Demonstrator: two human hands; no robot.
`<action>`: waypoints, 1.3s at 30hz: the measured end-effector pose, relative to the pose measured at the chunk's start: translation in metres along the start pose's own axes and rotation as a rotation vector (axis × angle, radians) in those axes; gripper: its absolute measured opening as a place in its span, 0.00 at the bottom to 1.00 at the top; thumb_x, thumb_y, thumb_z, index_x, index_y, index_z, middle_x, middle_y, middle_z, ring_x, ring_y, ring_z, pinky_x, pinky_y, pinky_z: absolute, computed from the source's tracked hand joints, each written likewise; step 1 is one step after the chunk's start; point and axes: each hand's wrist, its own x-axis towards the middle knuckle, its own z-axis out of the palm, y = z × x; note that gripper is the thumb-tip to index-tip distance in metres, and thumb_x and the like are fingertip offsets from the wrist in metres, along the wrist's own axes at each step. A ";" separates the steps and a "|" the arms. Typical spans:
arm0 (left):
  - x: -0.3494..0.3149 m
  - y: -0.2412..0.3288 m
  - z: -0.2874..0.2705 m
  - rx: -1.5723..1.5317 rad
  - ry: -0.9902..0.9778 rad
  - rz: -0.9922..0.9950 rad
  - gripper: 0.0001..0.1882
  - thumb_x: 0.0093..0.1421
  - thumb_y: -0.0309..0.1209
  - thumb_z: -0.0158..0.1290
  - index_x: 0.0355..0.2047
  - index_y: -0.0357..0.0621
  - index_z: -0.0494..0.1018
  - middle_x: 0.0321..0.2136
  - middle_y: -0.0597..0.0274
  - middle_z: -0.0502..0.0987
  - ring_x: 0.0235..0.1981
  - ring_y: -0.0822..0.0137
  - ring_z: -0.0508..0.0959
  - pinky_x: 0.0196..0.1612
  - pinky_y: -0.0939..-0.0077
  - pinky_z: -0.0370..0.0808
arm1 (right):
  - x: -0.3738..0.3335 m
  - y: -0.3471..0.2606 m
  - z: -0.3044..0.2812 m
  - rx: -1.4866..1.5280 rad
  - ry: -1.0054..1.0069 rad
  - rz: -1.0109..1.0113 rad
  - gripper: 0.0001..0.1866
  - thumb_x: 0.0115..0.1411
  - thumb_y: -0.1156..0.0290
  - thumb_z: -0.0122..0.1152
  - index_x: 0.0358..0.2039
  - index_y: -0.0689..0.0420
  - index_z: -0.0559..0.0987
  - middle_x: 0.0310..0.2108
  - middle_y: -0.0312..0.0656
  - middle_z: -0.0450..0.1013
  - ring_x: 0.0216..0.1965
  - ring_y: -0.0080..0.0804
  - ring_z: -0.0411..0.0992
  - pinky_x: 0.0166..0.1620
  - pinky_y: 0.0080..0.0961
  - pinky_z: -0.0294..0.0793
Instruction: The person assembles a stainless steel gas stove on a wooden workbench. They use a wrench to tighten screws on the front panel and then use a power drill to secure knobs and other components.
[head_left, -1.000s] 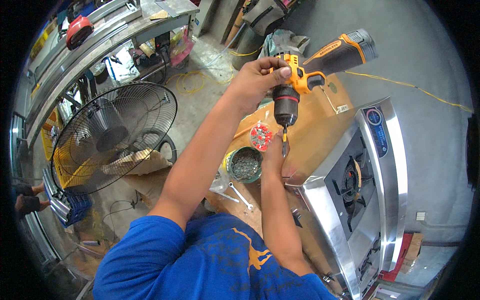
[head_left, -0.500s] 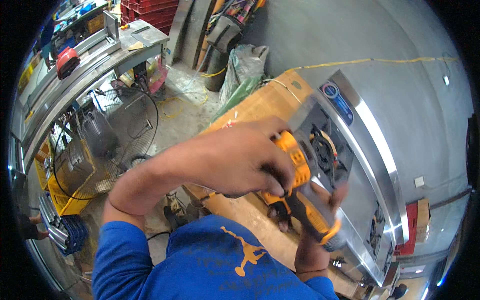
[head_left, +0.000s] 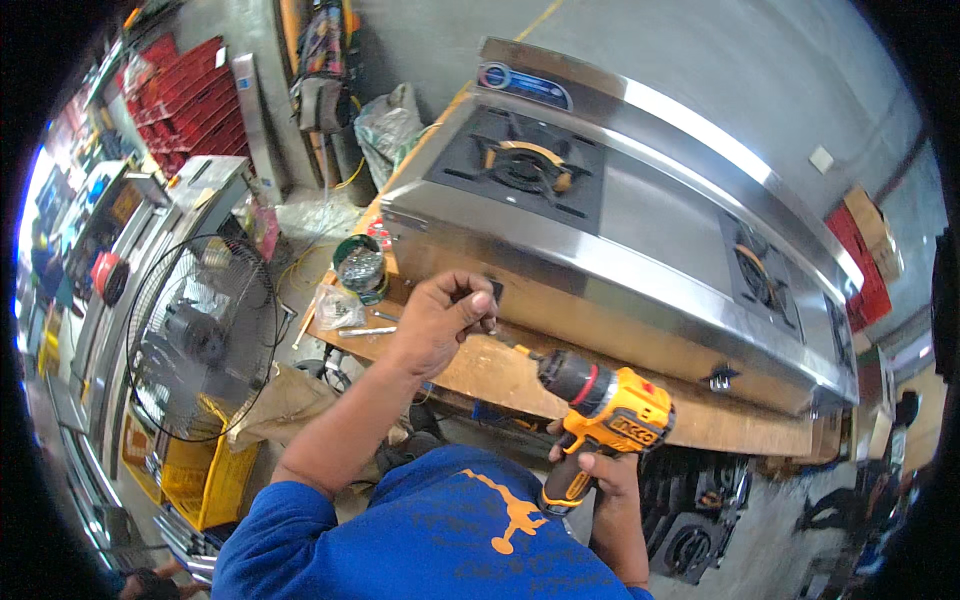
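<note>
A yellow-and-black cordless drill [head_left: 625,405] is gripped by its handle in my right hand [head_left: 605,470]. Its bit points left, toward my left hand [head_left: 440,320]. The fingers of that hand are pinched together just beyond the bit's tip; what they hold, if anything, is too small to make out. Behind both hands stands a long stainless steel gas stove [head_left: 655,235] on a wooden workbench [head_left: 500,378]. A burner [head_left: 522,168] sits at its left end and another burner [head_left: 760,275] farther right. A dark knob fitting [head_left: 722,377] juts from its front.
On the bench's left end are a green tub [head_left: 360,268] of small metal parts, a clear plastic bag [head_left: 338,308] and a metal rod [head_left: 366,331]. A floor fan [head_left: 205,335] and a yellow crate [head_left: 205,485] stand to the left. Stove parts [head_left: 690,540] lie below at right.
The drill has swung round to point left, upright in my right hand. My left hand has come off the drill and moved left. The view has shifted, showing more of the stove.
</note>
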 end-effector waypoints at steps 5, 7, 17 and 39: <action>-0.024 -0.068 0.029 -0.236 0.109 -0.100 0.10 0.63 0.31 0.60 0.43 0.47 0.73 0.31 0.68 0.76 0.34 0.69 0.78 0.40 0.74 0.78 | -0.049 0.000 -0.036 -0.978 0.040 -0.496 0.18 0.50 0.63 0.71 0.42 0.50 0.81 0.38 0.40 0.80 0.38 0.36 0.80 0.41 0.35 0.81; -0.028 -0.073 0.041 -0.277 0.050 -0.112 0.11 0.63 0.32 0.60 0.44 0.48 0.73 0.31 0.69 0.77 0.35 0.70 0.78 0.41 0.74 0.77 | -0.061 -0.009 -0.039 -1.541 0.001 -0.590 0.16 0.48 0.54 0.71 0.37 0.44 0.83 0.32 0.38 0.81 0.35 0.40 0.80 0.38 0.35 0.81; -0.063 -0.071 0.097 -0.459 -0.254 -0.164 0.09 0.64 0.34 0.58 0.44 0.56 0.76 0.43 0.65 0.78 0.48 0.63 0.79 0.47 0.64 0.81 | -0.091 -0.047 -0.024 -1.405 0.063 -0.434 0.27 0.47 0.51 0.72 0.45 0.52 0.81 0.35 0.42 0.80 0.36 0.44 0.79 0.40 0.37 0.78; -0.021 -0.143 0.012 -0.186 0.124 -0.512 0.07 0.66 0.34 0.56 0.37 0.44 0.74 0.31 0.63 0.80 0.35 0.67 0.80 0.43 0.70 0.80 | -0.040 -0.002 -0.064 -1.742 -0.079 -0.641 0.30 0.57 0.68 0.56 0.61 0.60 0.69 0.42 0.45 0.75 0.40 0.41 0.75 0.42 0.37 0.70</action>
